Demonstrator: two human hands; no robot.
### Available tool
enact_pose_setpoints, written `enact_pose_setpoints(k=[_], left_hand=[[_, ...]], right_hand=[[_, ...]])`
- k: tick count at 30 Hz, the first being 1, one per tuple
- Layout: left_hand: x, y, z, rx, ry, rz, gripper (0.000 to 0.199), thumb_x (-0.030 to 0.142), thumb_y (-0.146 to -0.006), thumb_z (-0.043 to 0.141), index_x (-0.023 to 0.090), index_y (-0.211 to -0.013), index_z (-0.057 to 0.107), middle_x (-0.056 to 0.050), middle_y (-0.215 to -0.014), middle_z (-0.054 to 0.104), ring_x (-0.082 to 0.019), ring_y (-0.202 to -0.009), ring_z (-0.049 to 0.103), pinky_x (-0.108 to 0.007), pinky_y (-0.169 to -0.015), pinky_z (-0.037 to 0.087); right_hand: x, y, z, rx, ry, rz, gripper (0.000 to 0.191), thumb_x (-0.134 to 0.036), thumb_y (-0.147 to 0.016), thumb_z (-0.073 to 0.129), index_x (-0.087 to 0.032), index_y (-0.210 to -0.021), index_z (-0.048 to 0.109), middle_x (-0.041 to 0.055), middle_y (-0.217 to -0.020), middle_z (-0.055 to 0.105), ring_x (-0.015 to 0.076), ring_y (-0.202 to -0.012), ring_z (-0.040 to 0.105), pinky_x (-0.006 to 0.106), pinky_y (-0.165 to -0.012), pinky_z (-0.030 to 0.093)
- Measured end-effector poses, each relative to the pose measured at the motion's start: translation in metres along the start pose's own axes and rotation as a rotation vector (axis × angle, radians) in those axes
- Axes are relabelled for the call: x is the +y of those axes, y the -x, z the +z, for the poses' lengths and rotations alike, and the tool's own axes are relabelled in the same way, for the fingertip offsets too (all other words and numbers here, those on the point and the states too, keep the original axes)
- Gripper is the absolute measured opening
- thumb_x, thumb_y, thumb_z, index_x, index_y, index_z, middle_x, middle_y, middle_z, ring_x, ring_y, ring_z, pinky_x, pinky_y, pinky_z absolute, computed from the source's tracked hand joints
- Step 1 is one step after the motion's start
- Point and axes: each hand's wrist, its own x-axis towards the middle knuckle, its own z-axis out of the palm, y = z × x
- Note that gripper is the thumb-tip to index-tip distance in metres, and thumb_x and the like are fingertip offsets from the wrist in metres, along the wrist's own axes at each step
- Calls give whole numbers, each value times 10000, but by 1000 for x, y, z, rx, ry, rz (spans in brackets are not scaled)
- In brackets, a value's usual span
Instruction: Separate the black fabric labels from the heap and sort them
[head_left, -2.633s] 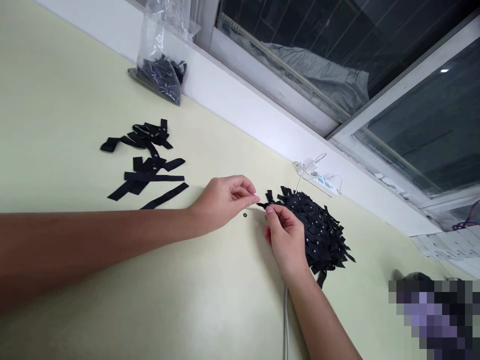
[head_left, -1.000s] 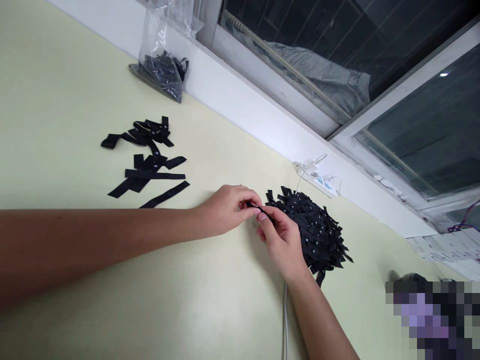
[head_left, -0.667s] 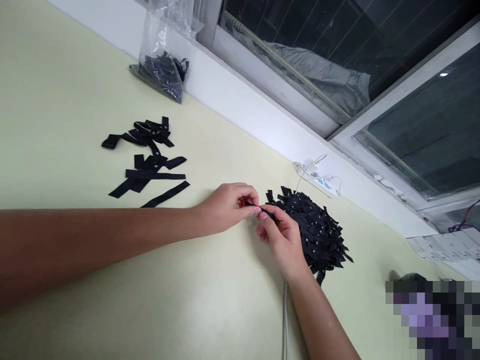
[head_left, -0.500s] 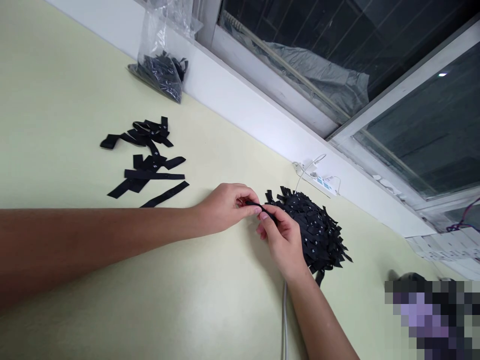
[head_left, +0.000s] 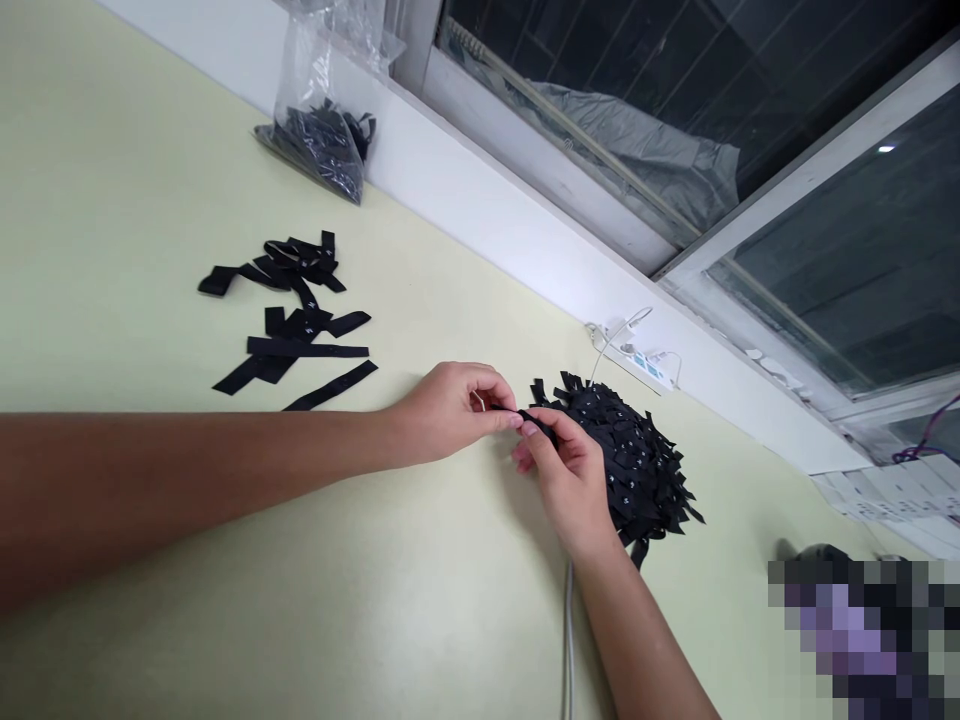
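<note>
Between my two hands is a black ribbon strip (head_left: 541, 424), mostly covered by the fingers. My left hand (head_left: 457, 408) pinches one part of it between thumb and fingers. Close beside, my right hand (head_left: 568, 470) grips the same strip, the fingertips of both hands nearly touching. A big heap of black ribbon pieces (head_left: 645, 460) with small white marks lies just behind and to the right of my right hand. To the left, beyond my left forearm, several loose black strips (head_left: 307, 350) lie crossed over each other on the table.
A clear plastic bag (head_left: 319, 140) with black strips inside stands by the wall on the pale table (head_left: 337, 600). A white power strip (head_left: 634, 358) lies along the wall behind the heap. A grey cable (head_left: 569, 640) runs beside my right forearm. At lower right is a blurred-out area.
Both hands stay in nearly the same place, still on the strip. The strip's visible part between the fingers has shifted slightly. Heap and loose strips look unchanged.
</note>
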Motion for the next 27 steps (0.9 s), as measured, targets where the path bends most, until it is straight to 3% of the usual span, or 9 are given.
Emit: enact_pose_setpoints(k=[6, 10, 16, 20, 27], left_hand=[[2, 1, -1, -81, -24, -35, 128, 307, -847, 681, 184, -828, 653, 3, -887, 667, -128, -761, 598, -268, -685, 473], [2, 2, -1, -100, 1, -40, 124, 304, -851, 674, 184, -848, 642, 2, -884, 667, -133, -775, 611, -274, -696, 481], [-2, 1, 2, -63, 115, -28, 103, 243, -821, 700, 177, -869, 637, 8, -845, 671, -133, -808, 637, -275, -758, 513], [-3, 0, 2, -103, 119, -23, 115, 242, -841, 682, 191, -941, 705, -7, -908, 727, -150, -869, 674, -289, -796, 522], [0, 1, 2, -56, 151, -37, 61, 228, -806, 714, 172, -827, 702, 1, -809, 715, -140, -780, 674, -268, -730, 527]], right_hand=[[2, 0, -2, -13, -41, 3, 209, -386, -855, 721, -205, -959, 712, -10, -679, 661, 130, -607, 582, 258, -579, 503], [4, -2, -3, -39, -102, 4, 199, -370, -856, 731, -215, -979, 727, 7, -792, 691, 132, -651, 609, 258, -587, 516], [6, -4, -3, -46, -133, 11, 183, -361, -846, 753, -218, -959, 737, 2, -786, 685, 131, -667, 622, 249, -583, 519], [7, -4, -3, -59, -164, 38, 202, -376, -835, 762, -217, -956, 733, 6, -816, 686, 133, -672, 618, 254, -577, 515], [8, -4, -3, -57, -160, 46, 211, -392, -842, 761, -215, -952, 733, 9, -846, 682, 136, -684, 628, 258, -585, 514]])
